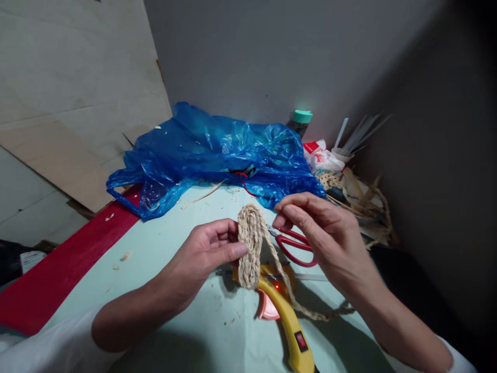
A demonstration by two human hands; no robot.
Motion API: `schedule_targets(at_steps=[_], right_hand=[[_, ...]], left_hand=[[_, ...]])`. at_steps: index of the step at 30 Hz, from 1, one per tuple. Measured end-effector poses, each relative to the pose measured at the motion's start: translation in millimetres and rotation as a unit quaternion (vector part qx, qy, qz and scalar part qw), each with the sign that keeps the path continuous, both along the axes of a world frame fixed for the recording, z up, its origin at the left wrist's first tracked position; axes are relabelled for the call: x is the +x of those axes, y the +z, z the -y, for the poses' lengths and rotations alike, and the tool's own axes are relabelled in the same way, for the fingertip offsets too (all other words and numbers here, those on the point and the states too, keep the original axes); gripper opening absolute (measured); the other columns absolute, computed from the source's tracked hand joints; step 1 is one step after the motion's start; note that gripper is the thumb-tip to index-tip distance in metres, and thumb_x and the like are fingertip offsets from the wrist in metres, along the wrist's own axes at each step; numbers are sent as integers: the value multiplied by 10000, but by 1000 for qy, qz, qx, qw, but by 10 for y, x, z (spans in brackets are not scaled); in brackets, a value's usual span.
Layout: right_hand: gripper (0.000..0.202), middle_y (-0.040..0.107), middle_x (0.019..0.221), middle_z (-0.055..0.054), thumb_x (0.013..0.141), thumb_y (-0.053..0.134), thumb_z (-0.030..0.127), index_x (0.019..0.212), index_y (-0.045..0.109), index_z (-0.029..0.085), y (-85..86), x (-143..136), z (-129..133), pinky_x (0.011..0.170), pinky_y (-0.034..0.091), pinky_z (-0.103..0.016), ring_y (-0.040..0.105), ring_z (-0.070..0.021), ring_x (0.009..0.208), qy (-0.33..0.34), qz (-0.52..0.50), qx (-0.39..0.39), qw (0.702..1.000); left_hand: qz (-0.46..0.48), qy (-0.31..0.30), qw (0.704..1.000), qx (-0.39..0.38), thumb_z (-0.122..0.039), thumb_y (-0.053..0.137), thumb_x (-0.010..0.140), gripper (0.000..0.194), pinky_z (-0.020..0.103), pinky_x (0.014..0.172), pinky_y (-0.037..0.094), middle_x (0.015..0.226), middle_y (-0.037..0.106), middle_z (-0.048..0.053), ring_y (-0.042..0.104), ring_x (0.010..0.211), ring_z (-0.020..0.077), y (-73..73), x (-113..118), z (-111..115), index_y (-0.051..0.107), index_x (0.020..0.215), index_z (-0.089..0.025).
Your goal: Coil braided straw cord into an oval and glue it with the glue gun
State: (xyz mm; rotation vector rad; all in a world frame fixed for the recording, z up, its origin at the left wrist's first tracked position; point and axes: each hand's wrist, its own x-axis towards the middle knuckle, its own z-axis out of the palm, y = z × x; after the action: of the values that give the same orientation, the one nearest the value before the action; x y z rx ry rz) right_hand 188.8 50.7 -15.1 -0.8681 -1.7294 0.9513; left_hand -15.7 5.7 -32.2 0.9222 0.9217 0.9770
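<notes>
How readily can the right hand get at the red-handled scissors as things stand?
Likely yes: the right hand appears near the red-handled scissors, with an apparently open path between them.

Tabletop (147, 274) before you. Your left hand (207, 248) is at the left side of the braid coil (249, 243); your right hand (330, 228) is to the coil's right, apart from it. The loose end (285, 280) trails from the coil down and rightward, across the glue gun (289, 316), which lies beneath. Scissors (297, 246) between coil and right hand (handles partly behind your fingers). Beyond, the plastic bag (217, 150) spreads along the far side, before the wall (248, 62); a jar (302, 118) stands behind its right end.
</notes>
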Motion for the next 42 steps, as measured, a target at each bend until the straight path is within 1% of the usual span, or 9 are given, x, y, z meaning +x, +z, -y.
schedule_targets(at_steps=[7, 11, 15, 18, 23, 26, 31, 38, 42], right_hand=[[127, 684, 1043, -30, 1004, 626, 315, 1048, 656, 200, -99, 20, -78, 867, 535, -211, 663, -129, 938, 23, -53, -57, 997], [181, 684, 1004, -34, 1019, 595, 372, 1092, 627, 210, -132, 36, -83, 904, 531, -249, 654, -155, 1005, 10, -49, -78, 996], [240, 689, 869, -33, 1028, 563, 411, 992, 623, 181, -101, 19, -43, 697, 534, -225, 633, -126, 699, -1, -11, -94, 995], [378, 579, 605, -1, 1023, 552, 447, 776, 584, 163, -72, 7, -8, 496, 417, -194, 507, -106, 509, -30, 29, -78, 996], [608, 354, 501, 16, 998, 553, 537, 551, 395, 157, -67, 14, -1, 446, 202, -237, 270, -79, 477, -88, 70, -12, 994], [513, 396, 569, 10, 1006, 561, 495, 629, 472, 159, -71, 31, -17, 473, 236, -242, 324, -91, 518, -66, 87, 5, 994], [244, 587, 806, -10, 1061, 478, 407, 1022, 599, 198, -109, 46, -29, 572, 392, -219, 512, -112, 660, -19, 95, -3, 995], [226, 606, 869, -17, 1056, 471, 380, 975, 575, 196, -122, 9, -42, 644, 460, -196, 557, -110, 731, -19, 47, -20, 999], [274, 631, 779, -20, 1043, 490, 428, 989, 581, 175, -107, -10, -36, 572, 459, -207, 588, -119, 632, -8, 45, -56, 997]], left_hand=[[5, 7, 1000, -5, -208, 723, 852, 144, 285, 848, 523, 965, 719, 63, 668, 903, 166, 24, 5, -26, 701, 981, -148], [2, 5, 1000, -1, -233, 727, 848, 145, 288, 851, 510, 950, 693, 53, 649, 888, 162, -2, -4, -27, 698, 965, -154], [-6, 5, 1000, 4, -264, 739, 835, 159, 291, 829, 503, 907, 674, 55, 639, 879, 174, -3, -7, -18, 692, 929, -146], [-3, -1, 1000, 6, -247, 724, 841, 146, 290, 828, 502, 920, 681, 59, 636, 863, 165, 15, -6, -14, 691, 939, -145], [-4, -6, 1000, 5, -228, 709, 852, 114, 268, 814, 507, 929, 699, 59, 647, 866, 155, 14, -10, -21, 695, 933, -150], [-4, -5, 1000, 4, -226, 709, 850, 113, 272, 831, 504, 931, 698, 55, 645, 876, 155, 0, -9, -23, 697, 934, -152], [-9, -5, 1000, 4, -250, 716, 844, 146, 276, 824, 490, 934, 693, 58, 638, 873, 156, -17, -3, -28, 696, 949, -150], [-13, 3, 1000, 6, -295, 735, 825, 183, 302, 830, 479, 894, 654, 53, 625, 892, 181, -33, -14, -33, 671, 912, -147], [4, 4, 1000, 10, -293, 729, 830, 179, 325, 861, 485, 902, 653, 53, 615, 862, 170, -33, -10, -47, 667, 918, -150]])
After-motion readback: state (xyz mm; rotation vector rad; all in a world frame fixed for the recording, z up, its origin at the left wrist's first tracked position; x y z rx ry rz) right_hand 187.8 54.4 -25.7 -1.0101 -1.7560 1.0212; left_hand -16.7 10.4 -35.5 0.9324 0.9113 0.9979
